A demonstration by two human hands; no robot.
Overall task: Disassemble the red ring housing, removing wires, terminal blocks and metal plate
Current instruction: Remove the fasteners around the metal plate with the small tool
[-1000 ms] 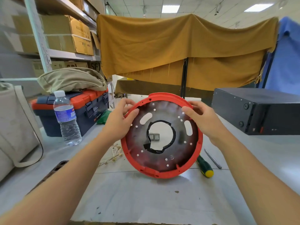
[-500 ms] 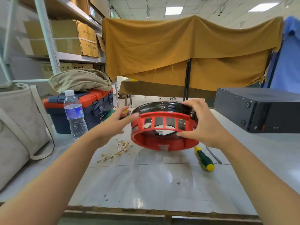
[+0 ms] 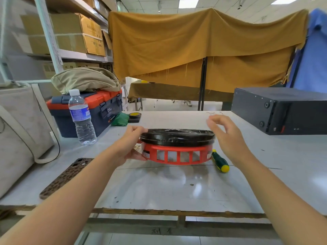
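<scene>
The red ring housing [image 3: 178, 155] lies nearly level just above the white table [image 3: 159, 188], its slotted red wall facing me and a glossy black plate [image 3: 177, 137] on top. My left hand [image 3: 130, 146] grips the housing's left edge, thumb over the black rim and fingers under the red wall. My right hand [image 3: 226, 137] hovers off the right edge with loosely bent fingers, touching nothing. A small bundle of pale wires [image 3: 137, 147] peeks out behind my left hand.
A green and yellow screwdriver [image 3: 219, 160] lies right of the housing. A water bottle [image 3: 81, 117], a blue and orange toolbox [image 3: 99, 110], a phone [image 3: 65, 177] and a beige bag [image 3: 19, 131] stand left. A black metal box [image 3: 283, 110] sits at the right.
The housing was turned from upright, with its inside facing me, to lying flat and lowered. My right hand let go of its rim; my left hand took hold of the left edge.
</scene>
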